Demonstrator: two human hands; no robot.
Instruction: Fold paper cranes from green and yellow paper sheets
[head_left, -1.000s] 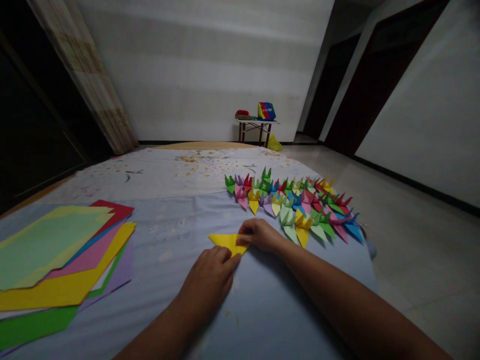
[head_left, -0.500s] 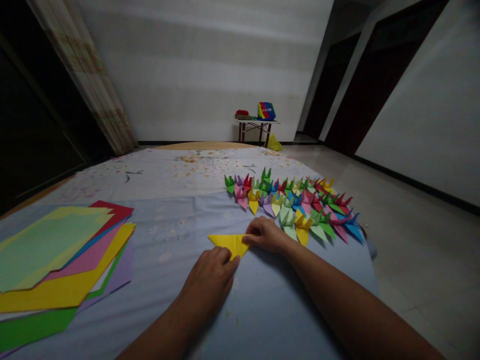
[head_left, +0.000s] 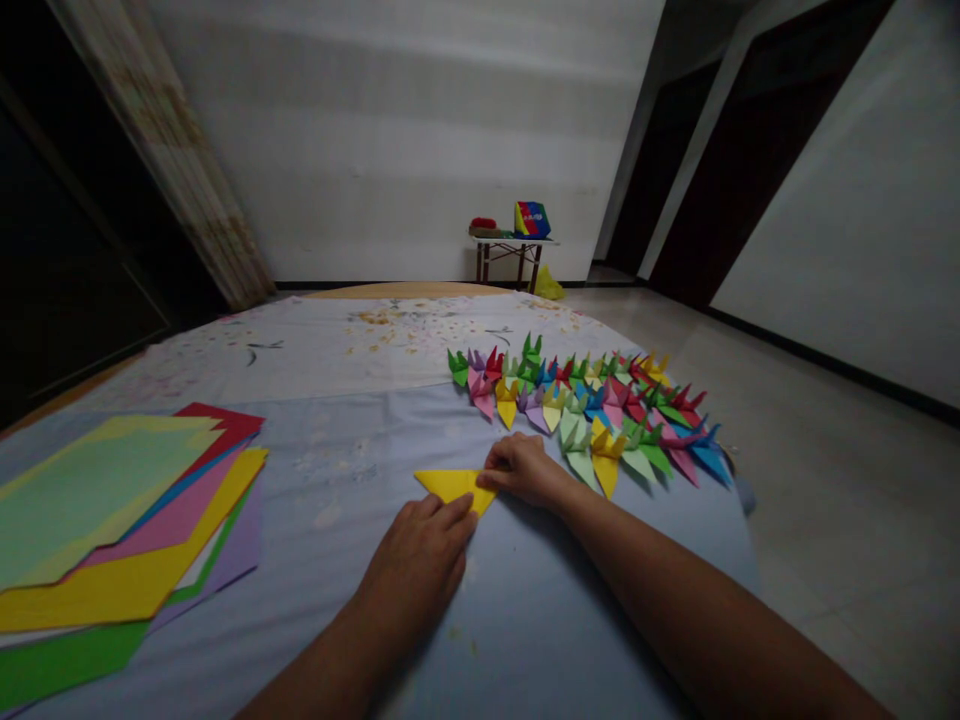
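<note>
A yellow sheet of origami paper [head_left: 446, 482], folded into a triangle, lies on the cloth in front of me with its long edge facing away. My left hand [head_left: 422, 545] holds the paper's lower part, index finger stretched over it and thumb by the bottom corner. At the right corner, my right hand [head_left: 523, 468] pinches the paper between thumb and curled fingers. That corner is hidden under the fingers. Just beyond my right hand stand rows of folded paper cranes [head_left: 606, 455] in several colours.
On the left lies a fanned stack of coloured paper sheets [head_left: 112, 500]. A pale patterned tablecloth [head_left: 330, 640] covers the table. Against the far wall, a small table [head_left: 517, 241] carries a multicoloured box [head_left: 532, 220], with a yellow bag [head_left: 549, 284] beside it on the floor.
My right hand has shifted slightly left along the folded paper. The left index finger now reaches farther across it. The cranes and the stack stay put.
</note>
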